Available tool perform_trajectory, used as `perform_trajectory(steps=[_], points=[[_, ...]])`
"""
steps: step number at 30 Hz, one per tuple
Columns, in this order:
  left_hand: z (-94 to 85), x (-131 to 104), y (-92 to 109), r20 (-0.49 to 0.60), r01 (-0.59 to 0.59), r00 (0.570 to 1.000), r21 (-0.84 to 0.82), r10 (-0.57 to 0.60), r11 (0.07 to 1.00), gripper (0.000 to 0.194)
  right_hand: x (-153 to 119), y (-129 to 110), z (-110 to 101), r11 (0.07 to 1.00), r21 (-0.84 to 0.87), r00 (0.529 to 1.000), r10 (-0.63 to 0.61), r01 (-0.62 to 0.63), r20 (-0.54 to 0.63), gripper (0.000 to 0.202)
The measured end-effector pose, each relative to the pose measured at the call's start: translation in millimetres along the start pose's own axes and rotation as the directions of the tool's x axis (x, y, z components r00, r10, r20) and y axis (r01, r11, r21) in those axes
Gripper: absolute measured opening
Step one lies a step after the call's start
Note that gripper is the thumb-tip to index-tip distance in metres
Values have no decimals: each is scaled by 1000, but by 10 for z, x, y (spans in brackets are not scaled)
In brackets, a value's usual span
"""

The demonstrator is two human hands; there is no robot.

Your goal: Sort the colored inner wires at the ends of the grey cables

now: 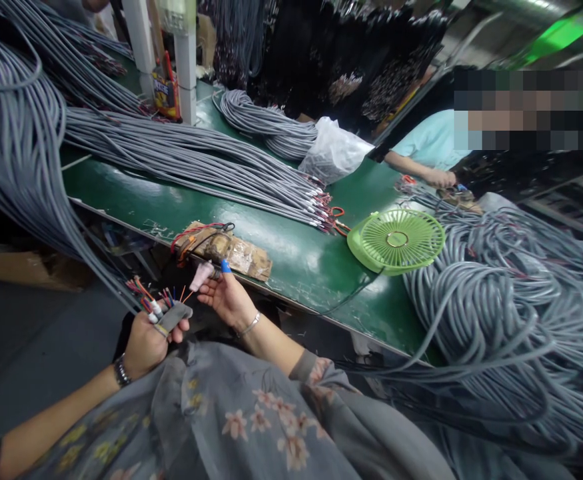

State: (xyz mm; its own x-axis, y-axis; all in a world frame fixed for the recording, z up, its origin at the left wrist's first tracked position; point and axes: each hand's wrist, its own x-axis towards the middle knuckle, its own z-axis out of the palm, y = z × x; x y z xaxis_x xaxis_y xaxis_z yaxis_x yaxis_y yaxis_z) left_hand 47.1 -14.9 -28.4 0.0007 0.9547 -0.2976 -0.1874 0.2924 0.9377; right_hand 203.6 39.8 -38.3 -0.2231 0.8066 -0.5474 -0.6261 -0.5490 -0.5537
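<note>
My left hand (148, 343) is closed around grey cable ends (155, 311) with orange, blue and red wires fanned out, and a grey wrap covers its thumb. To its right, my right hand (228, 300) is palm up, with blue tape on its thumb. Pinkish cloth-like wrapping (202, 275) shows at its fingertips; whether it covers a finger or is held is unclear. Just beyond that hand, a worn wooden block (246, 259) with red, black and orange leads lies on the green table's near edge.
Grey cable bundles (196, 157) stretch across the green table (291, 250). A green fan (396, 241) stands right of centre, beside a large cable heap (501, 300). Across the table, a person's hand (441, 179) is near a small block. A plastic bag (334, 150) covers one coil's end.
</note>
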Motion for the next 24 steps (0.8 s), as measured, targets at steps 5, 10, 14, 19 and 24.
perform_trajectory(steps=[5, 10, 14, 19, 24], points=[[-46, -21, -4, -7, -5, 1000, -14, 5, 1000, 26, -16, 36, -88, 999, 7, 999, 38, -38, -5, 44], [11, -31, 52, 24, 3, 1000, -25, -2, 1000, 33, -96, 75, -96, 998, -15, 998, 65, -65, -24, 39], [78, -16, 25, 23, 30, 999, -55, -29, 998, 42, -166, 104, -113, 998, -65, 999, 9, -12, -44, 33], [54, -51, -18, -74, -169, 983, 17, 170, 985, 55, -244, 181, -252, 946, -237, 975, -222, 220, 21, 25], [114, -236, -40, 289, -611, 791, 332, 539, 719, 42, -379, 320, -399, 704, -571, 891, -210, 423, 402, 27]])
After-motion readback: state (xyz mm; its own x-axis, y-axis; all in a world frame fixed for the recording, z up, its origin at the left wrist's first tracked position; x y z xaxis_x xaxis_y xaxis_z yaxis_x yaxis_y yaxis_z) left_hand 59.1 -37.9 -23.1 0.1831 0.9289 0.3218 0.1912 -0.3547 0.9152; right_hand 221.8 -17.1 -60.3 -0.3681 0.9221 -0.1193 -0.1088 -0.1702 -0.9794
